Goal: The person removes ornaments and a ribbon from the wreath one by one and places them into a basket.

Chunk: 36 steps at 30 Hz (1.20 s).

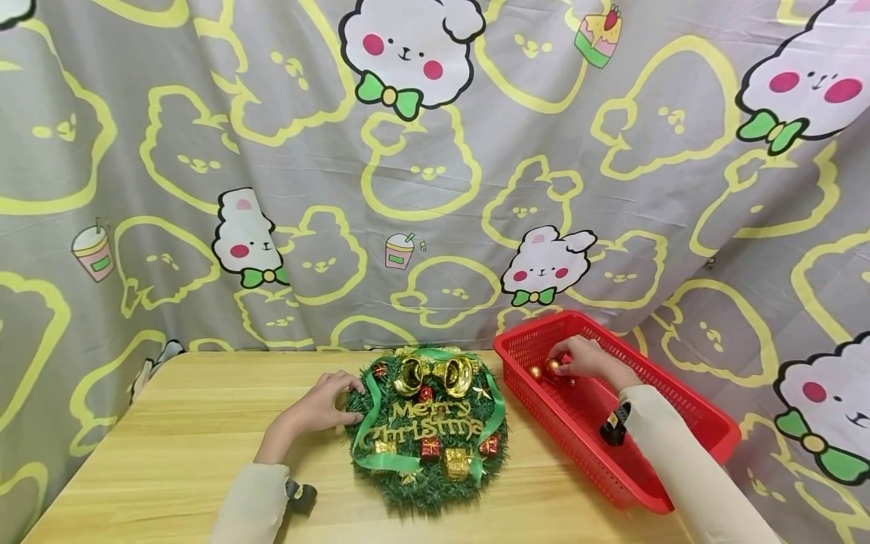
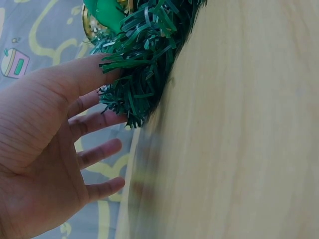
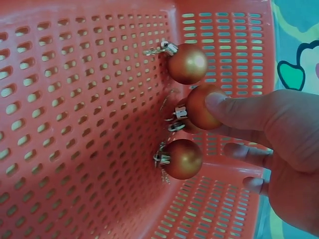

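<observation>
A green tinsel Christmas wreath [image 1: 428, 491] lies on the table, with gold "Merry Christmas" lettering, two gold bells, green ribbon and small gift boxes. At its left edge my left hand [image 1: 319, 404] touches the tinsel [image 2: 137, 89] with thumb and fingertips; the other fingers are spread and fairly straight. Inside the red basket [image 1: 564, 431], my right hand [image 1: 586, 359] pinches a matte gold-orange Christmas ball [image 3: 202, 107] with a silver cap. Other such balls lie around it, one ball [image 3: 188, 63] above and another ball [image 3: 182, 159] below in the right wrist view; one is partly hidden behind the held ball.
The perforated basket stands to the right of the wreath on the wooden table [image 1: 204, 431]. A grey curtain [image 1: 435, 279] with cartoon prints hangs behind the table and along its sides.
</observation>
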### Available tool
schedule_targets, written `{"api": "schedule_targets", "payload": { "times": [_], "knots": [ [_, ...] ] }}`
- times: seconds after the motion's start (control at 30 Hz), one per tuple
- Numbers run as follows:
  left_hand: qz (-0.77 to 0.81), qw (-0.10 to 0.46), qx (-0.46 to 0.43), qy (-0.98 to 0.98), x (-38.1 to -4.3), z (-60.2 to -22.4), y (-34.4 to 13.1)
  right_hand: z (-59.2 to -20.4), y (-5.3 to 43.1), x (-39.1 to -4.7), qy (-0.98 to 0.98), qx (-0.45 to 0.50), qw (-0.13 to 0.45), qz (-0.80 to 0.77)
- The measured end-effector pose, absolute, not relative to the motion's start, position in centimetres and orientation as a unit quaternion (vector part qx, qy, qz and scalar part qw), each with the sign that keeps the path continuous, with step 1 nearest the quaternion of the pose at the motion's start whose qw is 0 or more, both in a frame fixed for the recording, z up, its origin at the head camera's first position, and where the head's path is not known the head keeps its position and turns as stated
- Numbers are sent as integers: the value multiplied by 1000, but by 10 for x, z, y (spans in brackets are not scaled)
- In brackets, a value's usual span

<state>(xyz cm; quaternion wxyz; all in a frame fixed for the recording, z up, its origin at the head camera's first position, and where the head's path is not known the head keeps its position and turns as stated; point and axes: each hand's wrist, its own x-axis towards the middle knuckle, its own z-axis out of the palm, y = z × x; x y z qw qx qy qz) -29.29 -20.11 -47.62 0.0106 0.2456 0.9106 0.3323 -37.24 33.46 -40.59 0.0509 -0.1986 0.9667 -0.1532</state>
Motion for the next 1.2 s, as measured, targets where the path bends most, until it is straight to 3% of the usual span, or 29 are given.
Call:
{"api": "schedule_targets", "payload": {
  "times": [0.53, 0.83, 1.2],
  "knots": [
    [325, 10, 250, 912, -294, -477, -201, -425, 337, -370, 975, -199, 19, -97],
    [325, 9, 250, 912, -295, -478, -201, -431, 337, -367, 968, -243, -26, -60],
    [326, 13, 249, 912, -294, -477, -201, -431, 332, -365, 967, -250, -16, -51]
  ]
}}
